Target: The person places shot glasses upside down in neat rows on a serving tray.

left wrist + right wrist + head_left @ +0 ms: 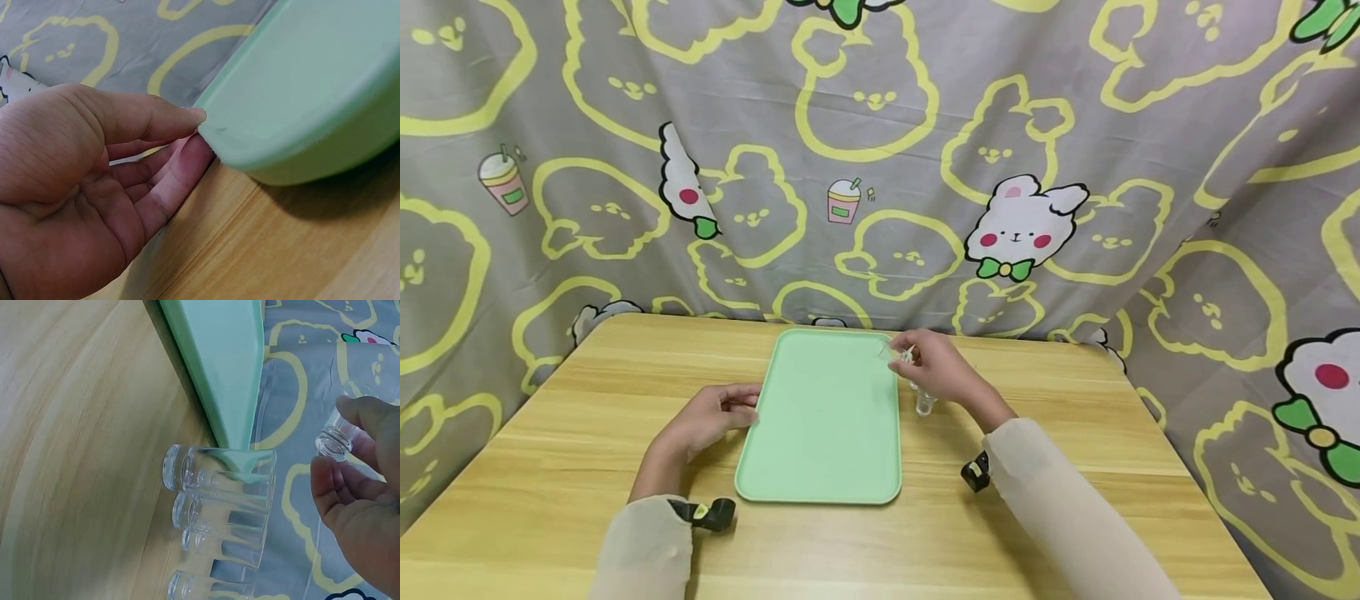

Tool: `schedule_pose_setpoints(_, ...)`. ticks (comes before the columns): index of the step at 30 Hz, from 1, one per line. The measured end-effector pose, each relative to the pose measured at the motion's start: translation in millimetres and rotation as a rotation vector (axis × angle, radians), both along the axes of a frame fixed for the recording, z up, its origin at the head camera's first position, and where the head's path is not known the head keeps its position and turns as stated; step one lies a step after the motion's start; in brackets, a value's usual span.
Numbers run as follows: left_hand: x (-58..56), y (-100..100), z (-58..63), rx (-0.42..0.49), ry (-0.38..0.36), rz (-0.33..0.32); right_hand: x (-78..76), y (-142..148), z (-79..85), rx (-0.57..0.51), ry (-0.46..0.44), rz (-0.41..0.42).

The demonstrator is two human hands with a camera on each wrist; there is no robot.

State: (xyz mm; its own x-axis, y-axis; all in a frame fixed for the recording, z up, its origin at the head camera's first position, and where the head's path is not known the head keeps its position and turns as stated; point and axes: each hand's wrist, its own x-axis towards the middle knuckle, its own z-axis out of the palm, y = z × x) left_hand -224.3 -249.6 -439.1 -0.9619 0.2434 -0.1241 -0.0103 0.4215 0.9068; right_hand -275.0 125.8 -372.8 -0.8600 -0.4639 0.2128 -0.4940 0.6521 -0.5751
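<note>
A light green rectangular tray (820,417) lies on the wooden table. My left hand (707,417) pinches its left rim; in the left wrist view the thumb (187,117) is on top of the rim and the fingers are below. My right hand (936,367) is over the tray's far right corner. Between its thumb and fingers it holds a small clear glass (334,440), which is tilted in the right wrist view. Several more clear glasses (219,475) stand in a row on the table by the tray's right side, partly hidden under the right hand in the head view.
The wooden table (1037,525) carries the tray and glasses. A grey curtain (895,108) with yellow outlines and cartoon animals hangs right behind its far edge and along the right side. Black wrist cameras (715,514) are strapped at both sleeves.
</note>
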Motion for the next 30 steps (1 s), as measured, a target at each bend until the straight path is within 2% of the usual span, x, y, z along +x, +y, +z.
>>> schedule_pose_setpoints(13,-0.7,0.4,-0.4,-0.001,0.007,-0.001,-6.9,-9.7,2.0,0.017,0.052,0.045)
schedule_pose_setpoints(22,-1.3,-0.6,-1.5,-0.006,0.007,-0.003,-7.2,-17.6,2.1,-0.031,0.016,0.045)
schedule_pose_setpoints(30,-2.0,-0.5,-0.8,-0.008,0.010,-0.003,-9.1,-22.9,2.0,-0.013,0.044,0.056)
